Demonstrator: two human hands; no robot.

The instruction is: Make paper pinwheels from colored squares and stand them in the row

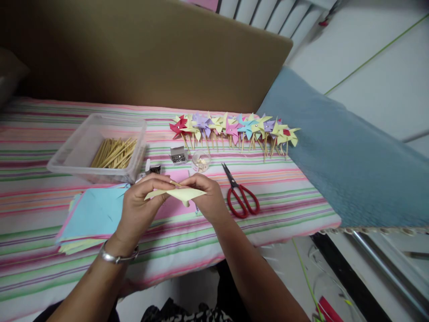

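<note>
A pale yellow paper pinwheel (186, 193) is held up over the front of the table between my two hands. My left hand (145, 194), with a silver bangle at its wrist, is closed on a short wooden stick (174, 183) and the pinwheel's left edge. At the right edge, the fingers of my right hand (208, 194) pinch the paper near the stick's end. Whether a pin joins the two is hidden. Under the hands lies a pink paper sheet (176, 210). Red-handled scissors (238, 197) rest just right of my right hand, blades pointing away.
Finished pinwheels (233, 127) stand in a row at the back right. A clear plastic box (67, 152) holds wooden sticks (115, 152). Small boxes of pins (179, 155), a round clear tub (201, 161) and stacked coloured paper (94, 212) lie nearby. Behind rises a cardboard panel (150, 53).
</note>
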